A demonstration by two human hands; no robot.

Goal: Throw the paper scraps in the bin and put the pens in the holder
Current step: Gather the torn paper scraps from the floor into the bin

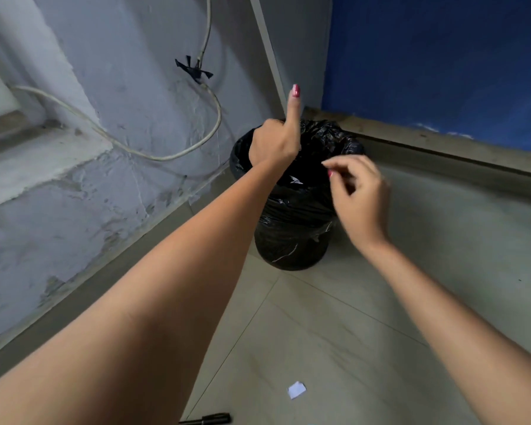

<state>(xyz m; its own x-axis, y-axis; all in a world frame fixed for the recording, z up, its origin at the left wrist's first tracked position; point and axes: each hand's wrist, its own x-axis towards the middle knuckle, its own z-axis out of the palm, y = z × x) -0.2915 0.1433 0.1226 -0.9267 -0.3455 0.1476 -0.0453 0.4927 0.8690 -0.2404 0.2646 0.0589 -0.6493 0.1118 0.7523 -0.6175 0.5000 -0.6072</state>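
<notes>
Where hands (pixel 273 142) (pixel 360 197) hover, bin (pixel 292 237) interior dark — perhaps one scrap (pixel 295 180)

A rough, patchy whitewashed wall (pixel 111 185) is filling the left side, from seven o'clock up to twelve, with paint flaking near its foot. A pale cable (pixel 154 156) is drooping across it in a loop, and a scrap of black tape (pixel 193 70) is pinning it at about eleven o'clock. A deep blue wall (pixel 442 62) is taking up the one-to-two o'clock corner above a worn, stained skirting (pixel 442 145). Pale grey floor tiles (pixel 365 348) are spreading from the centre down to five o'clock, under soft, even light.
</notes>
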